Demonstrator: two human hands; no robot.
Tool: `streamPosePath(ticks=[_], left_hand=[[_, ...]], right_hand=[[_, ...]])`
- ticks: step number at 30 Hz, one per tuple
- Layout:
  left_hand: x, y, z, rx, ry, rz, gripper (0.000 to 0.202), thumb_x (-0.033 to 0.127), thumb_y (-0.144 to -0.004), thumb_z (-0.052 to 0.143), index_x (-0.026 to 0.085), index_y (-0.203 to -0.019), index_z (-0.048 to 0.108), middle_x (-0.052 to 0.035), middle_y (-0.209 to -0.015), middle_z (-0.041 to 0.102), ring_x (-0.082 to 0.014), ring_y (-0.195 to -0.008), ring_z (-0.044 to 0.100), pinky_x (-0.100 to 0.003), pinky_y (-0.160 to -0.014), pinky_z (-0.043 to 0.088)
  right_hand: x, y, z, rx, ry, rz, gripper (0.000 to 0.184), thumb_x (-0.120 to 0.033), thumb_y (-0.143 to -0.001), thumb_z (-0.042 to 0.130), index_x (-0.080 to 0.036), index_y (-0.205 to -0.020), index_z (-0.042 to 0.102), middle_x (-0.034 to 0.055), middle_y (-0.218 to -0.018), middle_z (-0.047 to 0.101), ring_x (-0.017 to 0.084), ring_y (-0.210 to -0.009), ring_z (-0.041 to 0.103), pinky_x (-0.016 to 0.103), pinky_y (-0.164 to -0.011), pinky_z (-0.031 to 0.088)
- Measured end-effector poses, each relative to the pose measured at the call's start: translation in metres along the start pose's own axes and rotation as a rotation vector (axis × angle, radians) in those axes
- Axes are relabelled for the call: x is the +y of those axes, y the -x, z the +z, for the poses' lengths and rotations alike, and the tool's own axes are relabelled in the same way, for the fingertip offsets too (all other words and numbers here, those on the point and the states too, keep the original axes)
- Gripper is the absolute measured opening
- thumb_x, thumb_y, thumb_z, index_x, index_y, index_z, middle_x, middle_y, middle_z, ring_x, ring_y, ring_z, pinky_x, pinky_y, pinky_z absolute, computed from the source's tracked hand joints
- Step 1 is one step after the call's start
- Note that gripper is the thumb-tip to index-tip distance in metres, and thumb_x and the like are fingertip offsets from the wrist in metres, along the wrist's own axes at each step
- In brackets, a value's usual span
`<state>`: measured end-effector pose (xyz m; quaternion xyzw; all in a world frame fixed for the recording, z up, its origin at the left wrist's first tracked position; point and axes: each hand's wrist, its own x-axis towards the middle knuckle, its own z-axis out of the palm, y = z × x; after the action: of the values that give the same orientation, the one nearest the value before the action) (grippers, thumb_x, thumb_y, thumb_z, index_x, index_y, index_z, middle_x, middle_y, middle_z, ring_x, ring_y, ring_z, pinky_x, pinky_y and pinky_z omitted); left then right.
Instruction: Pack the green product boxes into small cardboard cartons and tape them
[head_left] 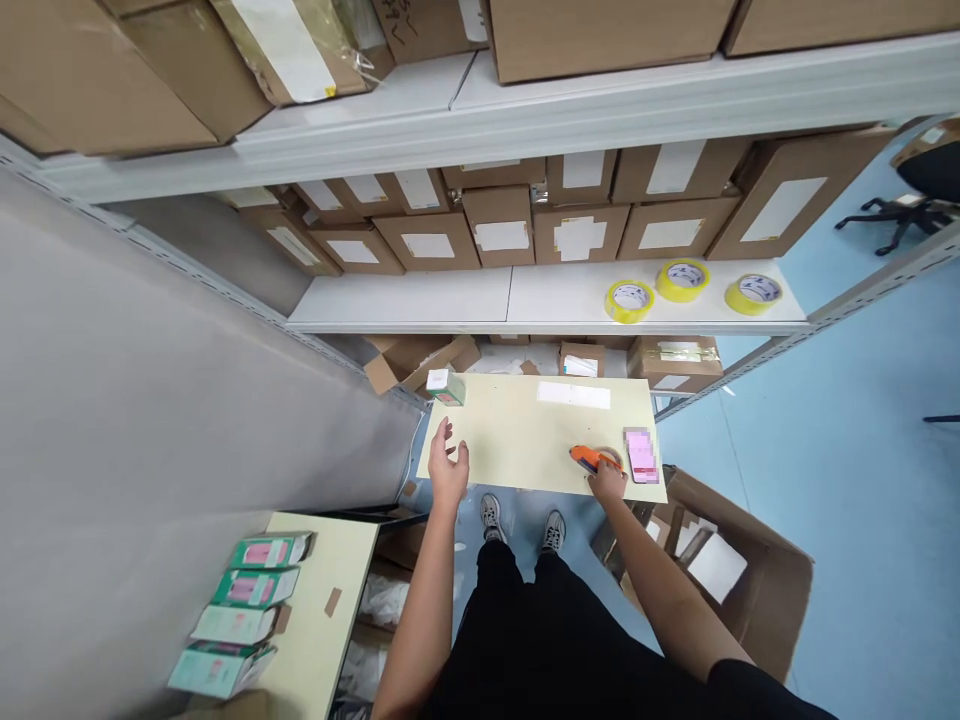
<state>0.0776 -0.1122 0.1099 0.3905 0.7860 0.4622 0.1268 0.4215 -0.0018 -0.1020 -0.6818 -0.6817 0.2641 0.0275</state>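
My right hand (pixel 608 483) is closed on an orange tape dispenser (pixel 585 457) at the front right of a cream-coloured table (pixel 517 435). Part of a tape roll shows beside its fingers. Over the table's left end, my left hand (pixel 448 468) is held with fingers apart and nothing in it. Just beyond that hand, a small green and white box (pixel 447 388) stands near the back left corner. A white paper strip (pixel 574 395) lies along the back edge. To the right of the dispenser lies a phone-like object with a blurred pink face (pixel 641 455).
Shelves ahead hold several cardboard boxes (pixel 502 228) and three yellow tape rolls (pixel 682 280). An open carton (pixel 772 590) with scraps stands on the floor at right. Several green packages (pixel 255 588) lie on a side table (pixel 322 590) at lower left. A grey wall (pixel 150 400) borders the left.
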Motion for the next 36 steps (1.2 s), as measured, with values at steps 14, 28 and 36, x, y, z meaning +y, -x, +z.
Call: streamPosePath(ticks=[14,28,36], left_hand=[[-0.004,0.042,-0.019,0.0,0.135,-0.043,0.054,0.032,-0.096,0.063,0.027,-0.149,0.057,-0.013,-0.15,0.06,-0.0268,-0.133,0.06,-0.041,-0.099,0.058],[-0.08,0.261,-0.237,0.479,0.135,-0.206,0.054,0.03,-0.097,0.063,0.027,-0.151,0.057,-0.0115,-0.152,0.059,-0.0264,-0.138,0.057,-0.042,-0.107,0.055],[-0.114,0.458,-0.364,0.809,0.113,-0.302,0.054,0.03,-0.097,0.063,0.027,-0.151,0.057,-0.0117,-0.152,0.059,-0.0269,-0.138,0.058,-0.042,-0.106,0.057]], right_hand=[[-0.165,0.031,-0.062,0.074,-0.567,-0.575,0.064,-0.052,-0.093,0.059,-0.022,-0.15,0.055,0.0142,-0.15,0.059,0.033,-0.139,0.054,0.054,-0.114,0.048],[-0.304,0.274,0.036,-0.485,-0.639,-0.954,0.071,-0.059,-0.089,0.064,-0.023,-0.15,0.057,0.0172,-0.154,0.057,0.035,-0.135,0.059,0.052,-0.105,0.054],[-0.328,0.506,0.106,-0.766,-0.586,-1.237,0.068,-0.058,-0.092,0.063,-0.023,-0.15,0.058,0.0178,-0.153,0.057,0.034,-0.132,0.061,0.052,-0.102,0.056]])
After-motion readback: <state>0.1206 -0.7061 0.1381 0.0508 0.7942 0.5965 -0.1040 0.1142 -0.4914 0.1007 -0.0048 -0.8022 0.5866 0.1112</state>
